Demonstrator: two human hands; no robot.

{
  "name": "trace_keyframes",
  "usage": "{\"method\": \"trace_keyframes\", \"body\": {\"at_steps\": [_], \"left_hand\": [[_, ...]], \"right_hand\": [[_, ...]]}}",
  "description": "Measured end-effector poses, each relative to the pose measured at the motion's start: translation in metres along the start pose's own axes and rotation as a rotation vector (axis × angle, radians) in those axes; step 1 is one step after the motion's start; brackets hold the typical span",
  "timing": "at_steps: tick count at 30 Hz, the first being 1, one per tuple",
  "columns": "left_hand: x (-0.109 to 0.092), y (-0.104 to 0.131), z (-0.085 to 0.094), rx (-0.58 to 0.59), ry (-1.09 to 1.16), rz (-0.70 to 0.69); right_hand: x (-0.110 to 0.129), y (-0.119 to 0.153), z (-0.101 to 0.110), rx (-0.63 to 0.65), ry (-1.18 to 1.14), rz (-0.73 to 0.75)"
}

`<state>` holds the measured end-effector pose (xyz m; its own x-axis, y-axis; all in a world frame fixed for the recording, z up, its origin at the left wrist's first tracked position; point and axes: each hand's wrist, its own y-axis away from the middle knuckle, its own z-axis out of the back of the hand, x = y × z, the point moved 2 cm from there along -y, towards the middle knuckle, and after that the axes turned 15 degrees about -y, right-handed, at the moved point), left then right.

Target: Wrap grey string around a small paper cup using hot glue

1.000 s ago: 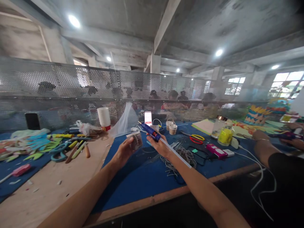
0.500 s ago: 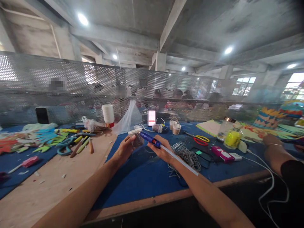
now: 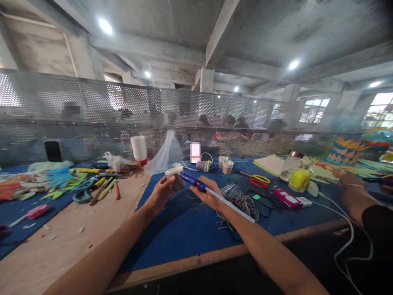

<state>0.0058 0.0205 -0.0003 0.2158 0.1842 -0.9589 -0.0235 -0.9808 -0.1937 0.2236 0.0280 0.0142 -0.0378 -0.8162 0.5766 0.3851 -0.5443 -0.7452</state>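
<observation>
My left hand (image 3: 162,189) is closed around a small cup (image 3: 177,183) with a white rim and a greyish-brown side, perhaps wrapped in cord. My right hand (image 3: 208,191) grips a blue hot glue gun (image 3: 193,181), and a long whitish glue stick (image 3: 230,205) trails from its back over my forearm. The gun's nose is close to the cup's side below the rim; whether they touch I cannot tell. A tangle of grey cord (image 3: 245,205) lies just right of my right hand.
Two small white cups (image 3: 227,166), a cord spool (image 3: 202,165) and a phone (image 3: 195,153) stand ahead. Scissors (image 3: 259,180), a pink device (image 3: 287,198) and a yellow jar (image 3: 300,180) lie right, near another person's arm (image 3: 353,198). Stacked paper cups (image 3: 139,148) and tools (image 3: 107,189) are left.
The cup has turned in my left hand, so its rim shows as a wider oval. The glue gun stays beside it, and the whole view has shifted slightly.
</observation>
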Motion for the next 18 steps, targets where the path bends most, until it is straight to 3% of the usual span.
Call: {"method": "trace_keyframes", "body": {"at_steps": [18], "left_hand": [[0.0082,-0.007,0.0053,-0.103,-0.024,-0.024]], "right_hand": [[0.0054,0.0002,-0.0014,0.051,0.091,-0.026]]}}
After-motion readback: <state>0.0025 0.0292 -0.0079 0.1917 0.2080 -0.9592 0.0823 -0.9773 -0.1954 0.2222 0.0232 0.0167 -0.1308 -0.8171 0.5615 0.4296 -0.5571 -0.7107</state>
